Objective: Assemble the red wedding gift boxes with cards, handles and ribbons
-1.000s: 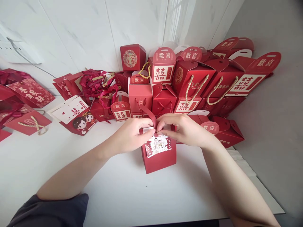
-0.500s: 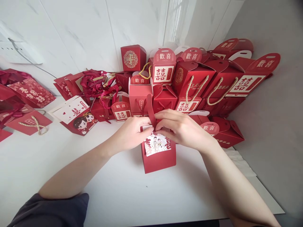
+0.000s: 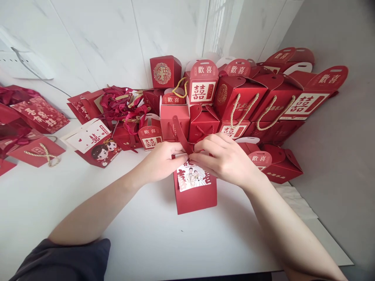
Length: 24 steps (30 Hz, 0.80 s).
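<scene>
A red gift box [image 3: 197, 200] stands on the table in front of me, a white bride-and-groom card [image 3: 193, 178] on its front. From its top rises a red strap [image 3: 180, 134], tilted to the left. My left hand [image 3: 165, 160] is closed at the top left of the box, thumb and fingers pinching at the strap's base. On the other side, my right hand [image 3: 219, 158] has its fingertips pinched together at the same spot, above the card. The fingers hide the top edge of the box and the exact grip.
Red boxes with rope handles [image 3: 243, 97] are stacked against the wall behind. Further left stand a white-topped box [image 3: 93, 144], a heap of ribboned bags [image 3: 123, 101] and more red bags [image 3: 41, 113]. A grey wall [image 3: 345, 156] bounds the right side.
The red strap's upper end has swung to the left. My right hand has shifted slightly left, and the box top with its card has tilted a little.
</scene>
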Each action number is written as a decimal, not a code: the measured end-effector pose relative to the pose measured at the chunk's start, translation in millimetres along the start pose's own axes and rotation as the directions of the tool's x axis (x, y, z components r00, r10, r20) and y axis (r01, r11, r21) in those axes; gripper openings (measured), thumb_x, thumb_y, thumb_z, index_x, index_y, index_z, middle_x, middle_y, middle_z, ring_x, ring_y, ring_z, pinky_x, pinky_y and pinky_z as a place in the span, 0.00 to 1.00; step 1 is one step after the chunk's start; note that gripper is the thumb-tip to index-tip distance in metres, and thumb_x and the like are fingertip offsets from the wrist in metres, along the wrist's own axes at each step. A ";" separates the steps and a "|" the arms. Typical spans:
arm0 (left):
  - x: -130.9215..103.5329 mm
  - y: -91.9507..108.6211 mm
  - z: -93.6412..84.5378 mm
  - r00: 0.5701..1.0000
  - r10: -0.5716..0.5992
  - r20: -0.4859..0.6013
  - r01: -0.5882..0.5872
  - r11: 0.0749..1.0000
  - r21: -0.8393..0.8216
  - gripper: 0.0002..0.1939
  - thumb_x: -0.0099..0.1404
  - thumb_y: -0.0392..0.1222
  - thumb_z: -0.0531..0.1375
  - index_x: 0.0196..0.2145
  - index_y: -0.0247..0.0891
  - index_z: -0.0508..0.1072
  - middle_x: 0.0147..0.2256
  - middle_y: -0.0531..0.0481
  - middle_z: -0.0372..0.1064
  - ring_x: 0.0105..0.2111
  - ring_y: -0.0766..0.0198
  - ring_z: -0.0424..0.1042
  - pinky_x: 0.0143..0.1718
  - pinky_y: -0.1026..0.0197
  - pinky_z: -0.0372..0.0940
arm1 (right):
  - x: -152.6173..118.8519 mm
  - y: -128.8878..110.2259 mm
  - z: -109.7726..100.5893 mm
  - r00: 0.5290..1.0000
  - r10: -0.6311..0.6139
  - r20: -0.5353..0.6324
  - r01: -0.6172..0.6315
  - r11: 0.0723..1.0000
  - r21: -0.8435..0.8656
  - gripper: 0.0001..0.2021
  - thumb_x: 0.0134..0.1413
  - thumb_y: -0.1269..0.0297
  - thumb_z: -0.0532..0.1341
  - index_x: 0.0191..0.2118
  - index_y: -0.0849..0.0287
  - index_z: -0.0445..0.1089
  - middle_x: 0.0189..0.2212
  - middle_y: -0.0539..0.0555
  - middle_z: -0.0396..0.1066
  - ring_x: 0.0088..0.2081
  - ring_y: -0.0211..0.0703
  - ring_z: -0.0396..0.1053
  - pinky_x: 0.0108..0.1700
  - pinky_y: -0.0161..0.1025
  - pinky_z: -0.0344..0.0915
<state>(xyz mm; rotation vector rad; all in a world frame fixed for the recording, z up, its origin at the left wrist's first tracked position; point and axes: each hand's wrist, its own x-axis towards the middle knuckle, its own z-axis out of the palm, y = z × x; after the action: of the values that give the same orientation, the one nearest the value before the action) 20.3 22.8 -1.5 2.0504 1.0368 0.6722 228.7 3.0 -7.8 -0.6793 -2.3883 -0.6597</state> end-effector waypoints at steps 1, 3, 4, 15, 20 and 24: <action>0.2 0.4 -0.2 1.000 -0.005 -0.008 0.005 1.000 0.007 0.09 0.63 0.40 0.57 0.28 0.35 0.72 0.29 0.50 0.73 0.35 0.59 0.73 0.34 0.62 0.65 | 0.5 -0.3 0.3 1.000 -0.006 0.015 0.006 1.000 -0.013 0.07 0.64 0.72 0.58 0.37 0.60 0.74 0.33 0.54 0.73 0.34 0.45 0.65 0.36 0.43 0.60; 0.2 1.3 -0.5 1.000 -0.011 -0.022 0.012 1.000 0.025 0.09 0.62 0.41 0.57 0.27 0.35 0.72 0.27 0.50 0.72 0.33 0.60 0.72 0.32 0.63 0.65 | 1.4 -1.8 1.4 0.999 -0.016 0.047 0.018 0.999 -0.030 0.08 0.64 0.72 0.57 0.36 0.62 0.73 0.30 0.53 0.71 0.33 0.44 0.64 0.34 0.42 0.59; 0.1 1.7 -0.6 1.000 -0.011 -0.024 0.012 0.999 0.033 0.09 0.62 0.41 0.57 0.27 0.35 0.71 0.27 0.51 0.71 0.33 0.60 0.71 0.32 0.63 0.64 | 1.9 -2.9 2.2 0.998 -0.020 0.059 0.022 0.999 -0.038 0.08 0.64 0.73 0.57 0.35 0.62 0.73 0.30 0.53 0.70 0.32 0.44 0.63 0.34 0.42 0.59; -0.6 1.6 -1.1 0.999 -0.012 0.031 0.011 0.999 0.053 0.08 0.64 0.40 0.54 0.30 0.36 0.70 0.30 0.52 0.71 0.34 0.61 0.70 0.32 0.64 0.62 | 4.3 -15.1 4.2 0.990 0.018 0.137 -0.022 0.999 0.032 0.13 0.65 0.77 0.50 0.32 0.61 0.68 0.30 0.56 0.68 0.32 0.44 0.65 0.35 0.41 0.65; -0.5 1.1 -3.2 0.998 -0.005 0.061 0.000 0.996 0.088 0.07 0.63 0.37 0.53 0.32 0.37 0.71 0.32 0.53 0.72 0.34 0.63 0.71 0.32 0.65 0.60 | 0.1 -6.2 -0.3 0.982 0.105 0.155 -0.140 0.961 0.240 0.13 0.67 0.72 0.49 0.35 0.61 0.69 0.34 0.58 0.71 0.36 0.45 0.69 0.37 0.42 0.68; -0.8 0.5 -3.3 0.998 0.008 0.058 -0.015 0.992 0.129 0.10 0.62 0.35 0.54 0.38 0.38 0.74 0.35 0.53 0.74 0.34 0.64 0.71 0.32 0.65 0.61 | -4.9 3.6 -4.2 0.966 0.188 0.175 -0.243 0.892 0.382 0.08 0.66 0.71 0.53 0.39 0.61 0.69 0.36 0.57 0.72 0.37 0.44 0.70 0.38 0.42 0.69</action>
<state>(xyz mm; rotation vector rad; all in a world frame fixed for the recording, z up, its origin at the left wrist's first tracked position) 17.7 23.1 0.7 2.1756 1.0607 0.5615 235.9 1.8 -6.8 -0.8089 -2.4135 -0.0225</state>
